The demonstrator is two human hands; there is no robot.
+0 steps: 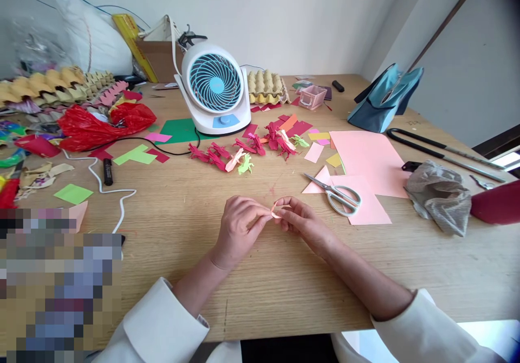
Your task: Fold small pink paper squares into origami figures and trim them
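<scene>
A small strip of pale pink-orange paper (275, 215) is pinched between my two hands above the middle of the table. My left hand (242, 223) holds its left end with closed fingertips. Thumb and fingers of my right hand (303, 219) close on its right side. Beyond my hands lies a row of small twisted paper pieces: red ones (217, 156), a light pink one (234, 160) and a light green one (246, 164). Just right of my right hand, scissors (342, 198) with pale handles rest partly on pink paper (371, 203).
A white fan (219, 89) stands at the back on a green sheet (174, 131). Egg trays (266, 85), a red plastic bag (81, 127) and a black marker (108, 172) lie around. On the right are a blue bag (377, 103), a crumpled grey cloth (441, 195) and a large pink sheet (365, 157).
</scene>
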